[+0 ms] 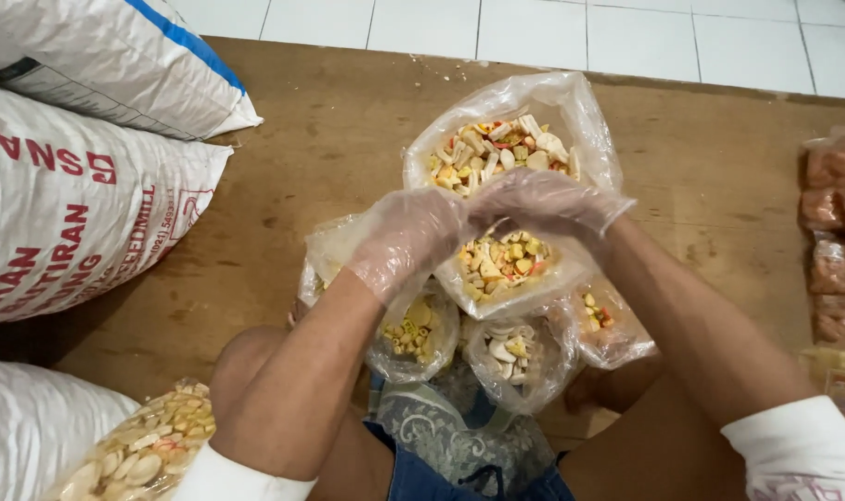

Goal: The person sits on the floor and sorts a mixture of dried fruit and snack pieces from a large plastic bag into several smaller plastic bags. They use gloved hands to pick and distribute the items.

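Both grips are closed on the small clear bag (504, 269) of mixed cracker pieces: the left hand (406, 239) and right hand (545, 199), each in a thin plastic glove, pinch its mouth from either side. It sits between the knees, touching a larger open bag (510, 139) behind and smaller filled bags (520, 357) in front, on the brown board floor (329, 139). In my judgement, the mouth should be held upright and gathered evenly so nothing spills.

Sacks (70, 213) block left; bare board (348, 121) seemingly passable.
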